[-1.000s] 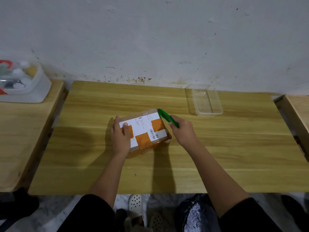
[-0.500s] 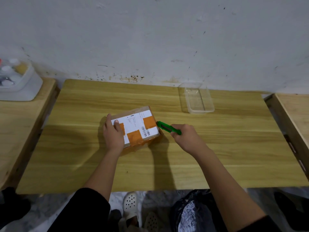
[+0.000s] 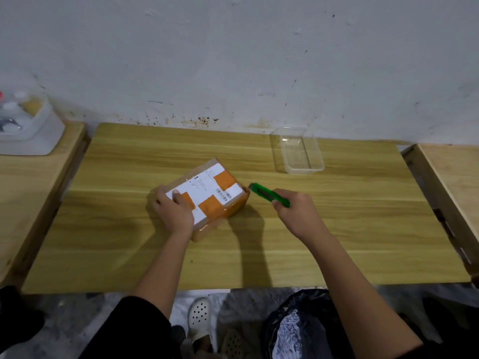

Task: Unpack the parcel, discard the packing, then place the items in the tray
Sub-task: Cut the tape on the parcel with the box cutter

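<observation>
A brown cardboard parcel (image 3: 212, 189) with a white label and orange patches lies sealed in the middle of the wooden table (image 3: 337, 229). My left hand (image 3: 174, 211) grips its near left corner, thumb on top. My right hand (image 3: 295, 211) holds a green utility knife (image 3: 268, 195), its tip at the parcel's right edge. A clear plastic tray (image 3: 298, 151) stands at the back of the table, to the right, with nothing in it.
A white container (image 3: 28, 125) with small items sits on a side table at the left. Another wooden surface (image 3: 453, 182) adjoins on the right. A black rubbish bag (image 3: 298, 327) stands on the floor below the table's front edge.
My right hand drew the green knife from the parcel's far right corner down along its right edge. My left hand kept hold of the parcel.
</observation>
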### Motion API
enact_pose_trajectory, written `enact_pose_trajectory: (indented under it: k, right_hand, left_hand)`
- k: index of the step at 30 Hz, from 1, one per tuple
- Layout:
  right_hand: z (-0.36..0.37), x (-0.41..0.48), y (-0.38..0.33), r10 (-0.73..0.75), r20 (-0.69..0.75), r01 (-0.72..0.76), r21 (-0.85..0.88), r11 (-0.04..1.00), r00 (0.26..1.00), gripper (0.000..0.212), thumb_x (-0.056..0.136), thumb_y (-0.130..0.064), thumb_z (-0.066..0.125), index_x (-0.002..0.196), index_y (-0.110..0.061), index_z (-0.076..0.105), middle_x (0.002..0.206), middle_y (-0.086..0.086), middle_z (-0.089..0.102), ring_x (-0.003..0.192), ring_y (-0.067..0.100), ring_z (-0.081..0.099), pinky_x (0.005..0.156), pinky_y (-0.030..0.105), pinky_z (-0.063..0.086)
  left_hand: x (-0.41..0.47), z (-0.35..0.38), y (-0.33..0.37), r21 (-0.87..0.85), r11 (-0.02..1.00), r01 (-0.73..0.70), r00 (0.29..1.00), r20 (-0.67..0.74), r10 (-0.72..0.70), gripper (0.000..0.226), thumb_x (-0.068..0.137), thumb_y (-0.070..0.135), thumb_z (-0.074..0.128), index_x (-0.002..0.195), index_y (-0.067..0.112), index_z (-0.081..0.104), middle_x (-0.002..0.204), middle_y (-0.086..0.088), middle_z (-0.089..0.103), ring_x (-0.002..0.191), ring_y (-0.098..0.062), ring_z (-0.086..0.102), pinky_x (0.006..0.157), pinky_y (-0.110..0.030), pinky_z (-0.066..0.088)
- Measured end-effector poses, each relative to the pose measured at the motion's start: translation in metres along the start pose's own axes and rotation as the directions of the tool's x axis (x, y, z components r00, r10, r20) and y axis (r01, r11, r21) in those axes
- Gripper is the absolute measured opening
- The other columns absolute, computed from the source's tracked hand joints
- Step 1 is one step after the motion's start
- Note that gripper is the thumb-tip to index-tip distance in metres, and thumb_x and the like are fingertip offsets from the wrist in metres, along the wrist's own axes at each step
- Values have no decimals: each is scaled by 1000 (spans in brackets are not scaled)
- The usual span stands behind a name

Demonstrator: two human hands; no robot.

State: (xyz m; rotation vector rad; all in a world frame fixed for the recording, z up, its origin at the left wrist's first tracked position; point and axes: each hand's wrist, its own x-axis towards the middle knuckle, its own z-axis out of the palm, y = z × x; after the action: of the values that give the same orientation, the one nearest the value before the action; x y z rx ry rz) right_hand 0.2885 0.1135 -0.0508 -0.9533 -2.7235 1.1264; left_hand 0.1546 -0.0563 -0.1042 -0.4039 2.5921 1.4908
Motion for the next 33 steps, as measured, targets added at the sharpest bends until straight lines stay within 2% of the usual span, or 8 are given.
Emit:
enact_pose_trajectory:
  k: [3, 5, 7, 9, 11, 14, 24, 33]
  right_hand:
    - [2, 1, 2, 34, -130, -18, 122, 992, 991, 25, 91, -10, 50, 111, -12, 65, 67, 8, 56, 50, 13, 43, 44, 19, 35]
    - [4, 3, 2, 59, -164, -33, 160, 987, 985, 26, 91, -9, 49, 112, -12, 64, 64, 5, 55, 48, 12, 42, 39, 14, 32]
    - [6, 6, 1, 82, -171, -54, 160, 986, 982, 26, 91, -9, 48, 112, -11, 64, 67, 8, 56, 48, 13, 41, 40, 19, 32]
    - [7, 7, 2, 105, -166, -80, 149, 986, 981, 25, 91, -9, 47, 110, -10, 64, 67, 8, 56, 48, 14, 41, 41, 23, 31]
    - [8, 7, 3, 114, -152, -94, 136, 986, 982, 24, 92, -8, 46, 106, -9, 64, 61, 3, 50, 47, 13, 40, 37, 17, 29]
    - [13, 7, 3, 110, -137, -91, 134, 987, 985, 24, 91, -7, 45, 106, -7, 65, 57, -1, 47, 46, 12, 39, 33, 13, 29]
    - [22, 4, -1, 99, -120, -88, 89, 992, 988, 22, 92, -8, 44, 103, -5, 63, 70, 8, 54, 50, 12, 43, 42, 23, 31]
    - [26, 7, -8, 85, -108, -93, -68, 993, 990, 18, 91, -9, 43, 97, -1, 58, 72, 11, 51, 52, 16, 43, 45, 25, 32]
  left_hand:
    - [-24, -4, -10, 9, 999, 51, 999, -11, -51, 30, 90, 18, 53, 114, 0, 46, 120, -21, 43, 98, -31, 46, 76, -32, 32]
    - [-35, -7, -24, 56, 995, -83, 994, 76, 78, 23, 87, 19, 59, 96, 3, 46, 102, -14, 45, 78, -24, 43, 61, -29, 29]
    - [-35, -7, -32, 8, 979, -205, 951, 239, 198, 21, 88, 17, 57, 98, 5, 43, 97, -12, 53, 70, -19, 49, 56, -28, 38]
    - [-26, -7, -34, -59, 957, -285, 869, 406, 284, 35, 91, 15, 52, 123, 6, 40, 119, -12, 54, 91, -17, 56, 75, -32, 49]
    - [-16, -7, -35, -38, 919, -392, 757, 555, 346, 55, 94, 19, 47, 144, 17, 24, 139, -4, 42, 119, -18, 47, 93, -32, 42]
    - [-10, -7, -38, 64, 886, -459, 695, 646, 314, 62, 96, 32, 40, 148, 28, 6, 152, -3, 26, 133, -21, 34, 97, -30, 34]
    - [-57, 18, -33, 68, 945, -320, 831, 498, 245, 68, 96, 32, 42, 148, 23, -1, 154, -11, 14, 137, -28, 28, 106, -36, 31]
    - [-58, 24, -33, 70, 961, -266, 847, 493, 199, 69, 96, 34, 41, 147, 27, -5, 147, -15, 26, 126, -30, 39, 90, -30, 36]
